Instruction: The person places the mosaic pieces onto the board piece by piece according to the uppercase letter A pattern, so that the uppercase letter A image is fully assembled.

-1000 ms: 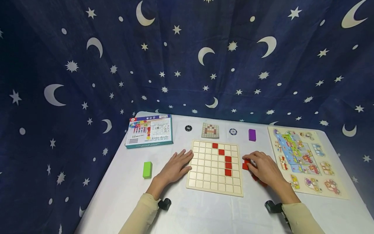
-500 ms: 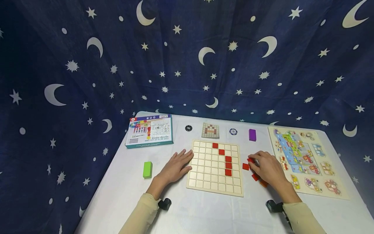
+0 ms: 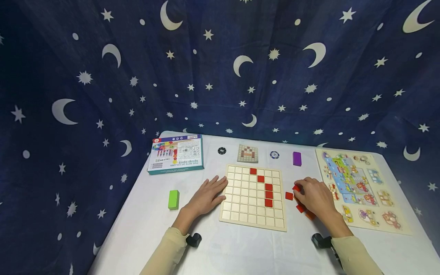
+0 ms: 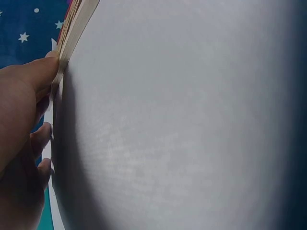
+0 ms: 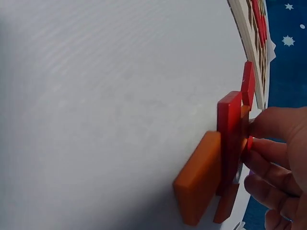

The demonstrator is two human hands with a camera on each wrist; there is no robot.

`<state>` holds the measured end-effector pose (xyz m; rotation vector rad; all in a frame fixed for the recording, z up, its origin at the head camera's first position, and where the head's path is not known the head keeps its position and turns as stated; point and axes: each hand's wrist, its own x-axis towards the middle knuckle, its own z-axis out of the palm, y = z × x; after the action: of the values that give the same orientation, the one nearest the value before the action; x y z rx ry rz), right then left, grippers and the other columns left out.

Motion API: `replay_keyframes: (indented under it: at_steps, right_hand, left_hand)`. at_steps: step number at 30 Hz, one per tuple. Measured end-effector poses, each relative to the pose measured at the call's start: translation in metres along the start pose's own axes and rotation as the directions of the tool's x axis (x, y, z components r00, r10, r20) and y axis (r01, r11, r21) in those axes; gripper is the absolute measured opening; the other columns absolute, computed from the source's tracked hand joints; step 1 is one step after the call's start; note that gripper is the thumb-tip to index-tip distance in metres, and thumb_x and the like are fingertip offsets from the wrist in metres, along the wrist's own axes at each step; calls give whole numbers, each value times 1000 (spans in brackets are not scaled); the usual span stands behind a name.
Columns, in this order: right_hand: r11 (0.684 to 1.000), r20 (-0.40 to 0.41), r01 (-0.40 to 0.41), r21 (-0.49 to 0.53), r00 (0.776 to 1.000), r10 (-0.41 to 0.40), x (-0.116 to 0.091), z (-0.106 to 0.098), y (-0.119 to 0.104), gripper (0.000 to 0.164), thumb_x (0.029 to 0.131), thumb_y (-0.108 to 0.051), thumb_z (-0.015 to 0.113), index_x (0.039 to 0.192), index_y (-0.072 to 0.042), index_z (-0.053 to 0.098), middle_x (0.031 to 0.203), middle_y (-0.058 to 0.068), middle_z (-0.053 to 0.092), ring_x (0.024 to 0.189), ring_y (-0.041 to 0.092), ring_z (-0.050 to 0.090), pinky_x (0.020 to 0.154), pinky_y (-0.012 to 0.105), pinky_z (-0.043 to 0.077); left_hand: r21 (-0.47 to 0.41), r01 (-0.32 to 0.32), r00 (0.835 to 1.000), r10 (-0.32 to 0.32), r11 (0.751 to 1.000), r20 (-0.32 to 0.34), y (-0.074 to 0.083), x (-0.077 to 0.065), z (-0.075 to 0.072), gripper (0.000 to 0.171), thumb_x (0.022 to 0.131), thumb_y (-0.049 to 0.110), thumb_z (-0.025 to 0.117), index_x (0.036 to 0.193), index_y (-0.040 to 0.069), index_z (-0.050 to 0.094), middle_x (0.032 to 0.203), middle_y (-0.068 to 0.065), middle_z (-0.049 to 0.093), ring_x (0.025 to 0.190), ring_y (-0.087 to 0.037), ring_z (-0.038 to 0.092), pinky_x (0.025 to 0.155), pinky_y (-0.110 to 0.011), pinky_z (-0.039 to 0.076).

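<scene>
My left hand lies with extended fingers at the left edge of a wooden grid board. In the left wrist view, its thumb touches the board's side. Several red square tiles sit in the board's cells, stepping down to the right. Right of the board, my right hand pinches a red tile between thumb and fingers. One loose red tile lies between that hand and the board. Below the fingers are another red tile and an orange tile, partly hidden; the right wrist view shows further orange pieces.
A small pattern card lies behind the board, between a black chip and a blue-white chip. A purple block and picture puzzle are on the right. Leftward are a green block and a flat box.
My right hand has shifted slightly right, from the red tile nearest the board to another red one, uncovering red and orange tiles below it. My left hand has stayed still.
</scene>
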<state>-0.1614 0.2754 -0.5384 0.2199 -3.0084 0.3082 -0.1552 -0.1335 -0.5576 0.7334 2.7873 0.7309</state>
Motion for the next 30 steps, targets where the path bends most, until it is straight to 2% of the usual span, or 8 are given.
replay_keyframes:
  at_steps: [8,18,24,30]
  right_hand:
    - [997,-50,55,58,997,-52,10,0,-13,31,86,-21,83,112,-4,80,101,14,75,82,26,63,75,45,47]
    - [989,-25,107,104,994,-105,31,-1,-55,31,88,-21,79,115,-6,80,105,12,76,90,27,65,81,44,49]
    - [976,3,164,144,986,-166,50,0,-82,32,89,-22,77,117,-8,79,108,10,76,95,27,66,83,44,50]
    - [960,29,226,162,972,-234,63,6,-105,30,90,-22,77,118,-10,79,107,7,76,98,26,67,86,43,51]
  left_hand:
    - [8,4,1000,-4,1000,4,-1,-1,-1,64,110,40,57,166,16,39,176,0,34,167,-30,26,137,-58,19]
    - [-1,8,1000,-8,1000,-4,-1,-1,0,63,110,40,57,166,16,39,176,1,34,167,-29,25,137,-58,19]
    - [-9,7,1000,-7,1000,-14,-1,-1,-1,62,110,38,57,166,16,40,176,1,35,167,-30,26,136,-59,20]
    - [-13,13,1000,-13,1000,5,0,-1,-3,63,110,39,57,167,17,38,176,1,33,167,-29,25,137,-58,18]
